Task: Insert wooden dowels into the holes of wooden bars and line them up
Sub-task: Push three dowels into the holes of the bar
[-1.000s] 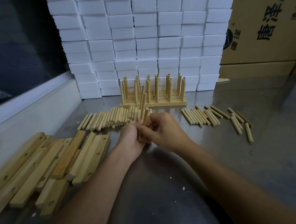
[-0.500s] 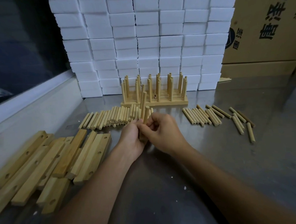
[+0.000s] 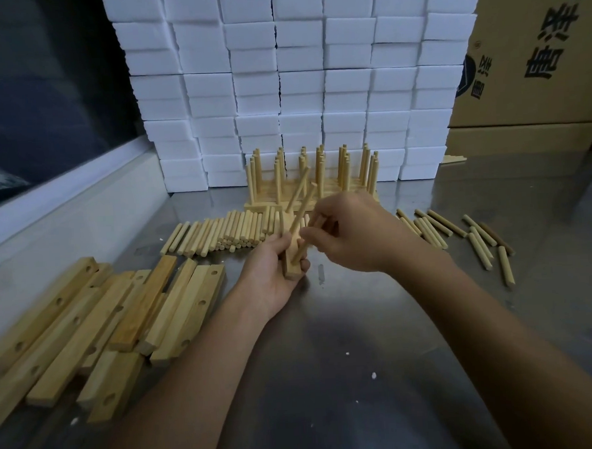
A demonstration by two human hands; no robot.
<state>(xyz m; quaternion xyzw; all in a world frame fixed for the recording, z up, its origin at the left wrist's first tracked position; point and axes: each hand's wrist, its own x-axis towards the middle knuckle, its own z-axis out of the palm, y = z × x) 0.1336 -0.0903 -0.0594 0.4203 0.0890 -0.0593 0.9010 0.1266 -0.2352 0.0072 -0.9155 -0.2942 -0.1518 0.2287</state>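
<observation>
My left hand (image 3: pixel 273 270) grips a wooden bar (image 3: pixel 291 259) held on end above the table, with two dowels sticking out of it up and to the right. My right hand (image 3: pixel 353 235) pinches a third dowel (image 3: pixel 306 246) whose lower tip touches the bar's face. Finished bars with upright dowels (image 3: pixel 311 179) stand in a row at the back. Loose dowels (image 3: pixel 226 233) lie in a row left of my hands, and more dowels (image 3: pixel 459 233) lie scattered to the right. Empty bars (image 3: pixel 97 324) with holes are piled at the left.
The steel table (image 3: pixel 345 342) carries everything. A wall of white foam blocks (image 3: pixel 300 80) rises behind the finished bars. Cardboard boxes (image 3: pixel 536 50) stand at the back right. A pale raised ledge (image 3: pixel 64 216) borders the table's left side.
My right hand has drawn back to the right, away from my left hand, and now holds a dowel at the bar's lower part. The bar and its two dowels are more exposed.
</observation>
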